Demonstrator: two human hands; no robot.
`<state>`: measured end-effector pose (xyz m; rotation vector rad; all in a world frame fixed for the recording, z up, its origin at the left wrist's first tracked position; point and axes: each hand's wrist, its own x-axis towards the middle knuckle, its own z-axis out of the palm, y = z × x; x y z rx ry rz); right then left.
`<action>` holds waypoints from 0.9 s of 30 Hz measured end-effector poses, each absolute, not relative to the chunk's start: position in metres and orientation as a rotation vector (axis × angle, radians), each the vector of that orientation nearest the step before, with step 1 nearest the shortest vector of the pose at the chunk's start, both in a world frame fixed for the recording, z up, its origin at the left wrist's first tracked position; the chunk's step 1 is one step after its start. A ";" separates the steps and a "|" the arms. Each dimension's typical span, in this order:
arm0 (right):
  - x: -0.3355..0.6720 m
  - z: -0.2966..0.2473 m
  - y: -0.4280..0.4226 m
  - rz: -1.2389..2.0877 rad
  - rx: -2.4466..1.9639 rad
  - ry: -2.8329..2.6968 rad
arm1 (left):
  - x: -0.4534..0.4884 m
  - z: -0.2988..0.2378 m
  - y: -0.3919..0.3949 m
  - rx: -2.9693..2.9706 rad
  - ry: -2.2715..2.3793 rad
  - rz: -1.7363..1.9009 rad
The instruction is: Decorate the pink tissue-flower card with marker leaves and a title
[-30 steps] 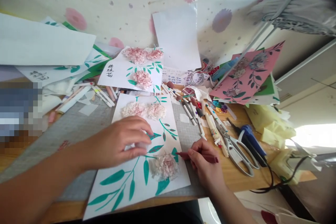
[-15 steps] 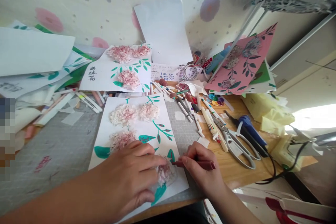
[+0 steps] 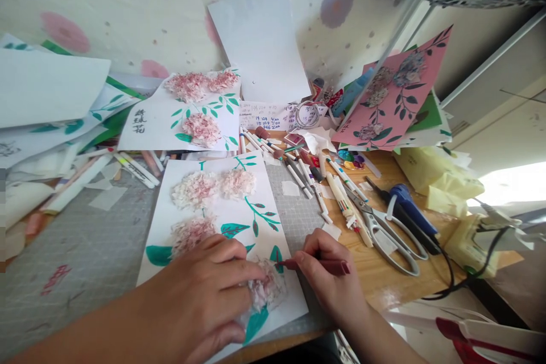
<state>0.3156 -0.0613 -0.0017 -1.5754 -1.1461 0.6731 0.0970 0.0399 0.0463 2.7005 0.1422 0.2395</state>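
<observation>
My right hand (image 3: 326, 270) is closed around a dark red marker pen (image 3: 335, 267). Its tip touches a small green leaf (image 3: 276, 259) painted near the paper's right edge, where a short dark red line shows. My left hand (image 3: 217, 287) lies over the white sheet (image 3: 149, 267) with its fingers stretched out, fingertips against the lowest pink-and-white textured flower (image 3: 267, 284). Above that hand, several more such flowers (image 3: 194, 189) are on the sheet. A large green leaf (image 3: 234, 230) and a leafy twig (image 3: 260, 213) carry dark red veins.
Scissors (image 3: 390, 239) and a blue-and-black corded tool (image 3: 412, 213) lie to the right. Several markers (image 3: 305, 176) and paper scraps are scattered behind the sheet on the grey cutting mat (image 3: 85, 244). A finished-looking flower picture (image 3: 149, 114) and a pink one (image 3: 409, 91) lean at the back.
The marker tip has moved slightly up and left into the small leaf, where a dark red line now shows. My left hand still rests on the sheet. The view has shifted a little.
</observation>
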 end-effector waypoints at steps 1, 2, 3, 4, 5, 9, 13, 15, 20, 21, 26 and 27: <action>0.316 -0.002 -0.061 0.669 -1.575 -1.151 | 0.097 0.047 0.040 2.699 0.147 0.224; 0.316 -0.002 -0.061 0.673 -1.573 -1.152 | 0.097 0.048 0.040 2.697 0.150 0.210; 0.315 -0.002 -0.060 0.679 -1.572 -1.150 | 0.097 0.049 0.040 2.695 0.148 0.197; 0.315 -0.002 -0.060 0.677 -1.572 -1.151 | 0.097 0.050 0.040 2.694 0.148 0.190; 0.315 -0.002 -0.059 0.664 -1.573 -1.159 | 0.097 0.051 0.040 2.694 0.151 0.185; 0.313 -0.001 -0.057 0.581 -1.563 -1.176 | 0.096 0.051 0.040 2.705 0.159 0.193; 0.313 0.000 -0.056 0.583 -1.553 -1.097 | 0.094 0.050 0.041 2.730 0.152 0.229; 0.313 0.002 -0.057 0.598 -1.556 -1.072 | 0.093 0.050 0.042 2.728 0.134 0.251; 0.312 0.005 -0.058 0.775 -1.508 -0.938 | 0.089 0.050 0.045 2.685 0.110 0.318; 0.311 0.004 -0.058 0.778 -1.510 -0.932 | 0.088 0.051 0.047 2.679 0.110 0.337; 0.316 0.001 -0.057 0.750 -1.395 -0.848 | 0.079 0.054 0.060 2.654 0.130 0.399; 0.317 0.002 -0.059 0.730 -1.341 -0.807 | 0.077 0.056 0.062 2.650 0.140 0.412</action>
